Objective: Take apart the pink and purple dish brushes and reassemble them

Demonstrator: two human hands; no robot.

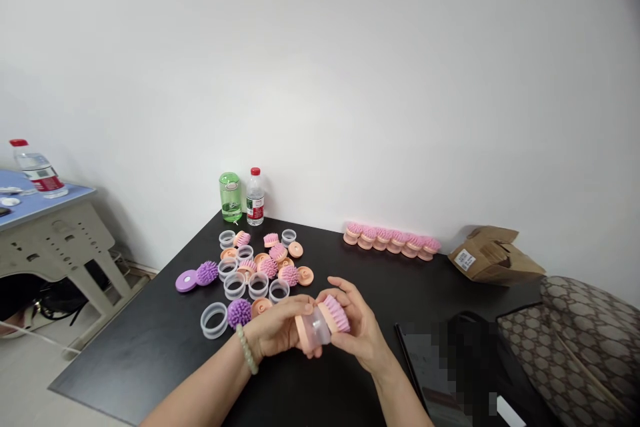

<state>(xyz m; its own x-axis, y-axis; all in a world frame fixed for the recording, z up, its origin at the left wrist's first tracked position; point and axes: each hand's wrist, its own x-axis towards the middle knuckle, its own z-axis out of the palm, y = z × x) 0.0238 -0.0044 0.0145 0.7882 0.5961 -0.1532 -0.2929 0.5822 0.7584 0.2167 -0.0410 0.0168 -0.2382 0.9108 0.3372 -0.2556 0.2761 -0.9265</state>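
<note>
Over the front of the black table, my left hand is closed around the peach end and clear ring of a small scrubbing brush. My right hand grips the same brush by its pink bristle head, fingers curled over and under it. The brush is tilted sideways between both hands. To the left lie clear plastic rings, peach caps and pink bristle heads. A purple bristle head sits close to my left wrist, which wears a beaded bracelet.
Against the wall stand a row of several pink brushes, a green container and a water bottle. Purple parts lie left. An open cardboard box and a patterned bag are right, beside a dark flat device.
</note>
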